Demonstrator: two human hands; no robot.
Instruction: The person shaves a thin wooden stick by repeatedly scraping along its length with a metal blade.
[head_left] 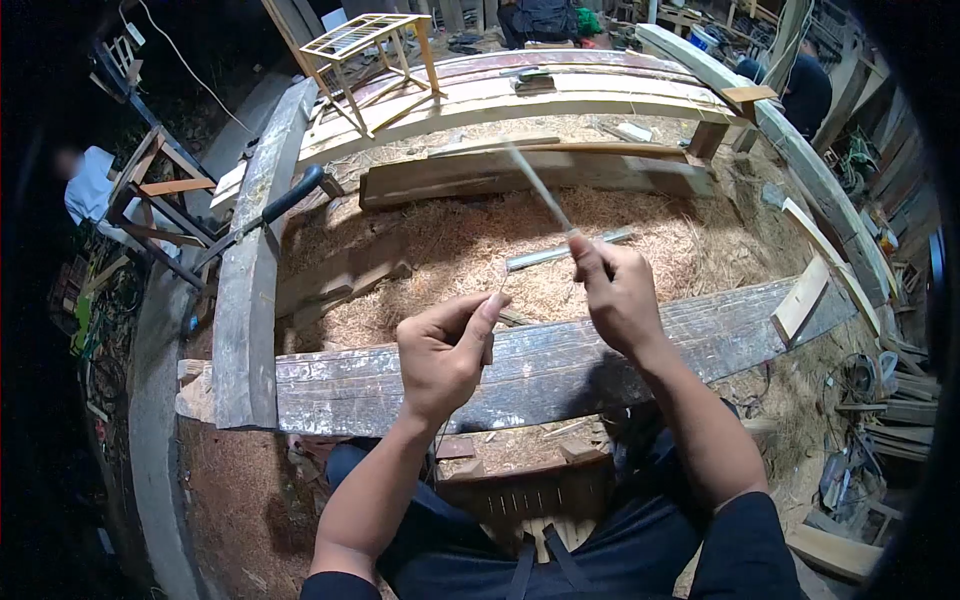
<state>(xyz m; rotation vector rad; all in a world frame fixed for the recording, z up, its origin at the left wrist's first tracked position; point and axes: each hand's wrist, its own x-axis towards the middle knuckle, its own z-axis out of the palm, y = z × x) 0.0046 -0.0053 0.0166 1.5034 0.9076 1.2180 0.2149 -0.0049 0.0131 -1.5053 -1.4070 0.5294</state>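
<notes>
My right hand [620,298] is closed around the lower end of a long narrow blade-like tool [541,188], which slants up and to the left. Its outline is smeared, so I cannot tell its exact kind. To the left and a little lower, my left hand [442,350] is closed in a pinch, thumb against fingers, on a thin strip [503,283] whose tip just shows above the fingertips. Both hands are held over a worn grey plank [520,365], apart from each other. Beyond them a flat metal-looking bar [568,250] lies on wood shavings [460,250].
A handsaw [270,212] rests across the left beam [243,330]. A small wooden frame [370,55] stands on the far boards, near a dark block [533,82]. A short wood piece [801,300] lies on the plank's right end. Other people sit at far left and far right.
</notes>
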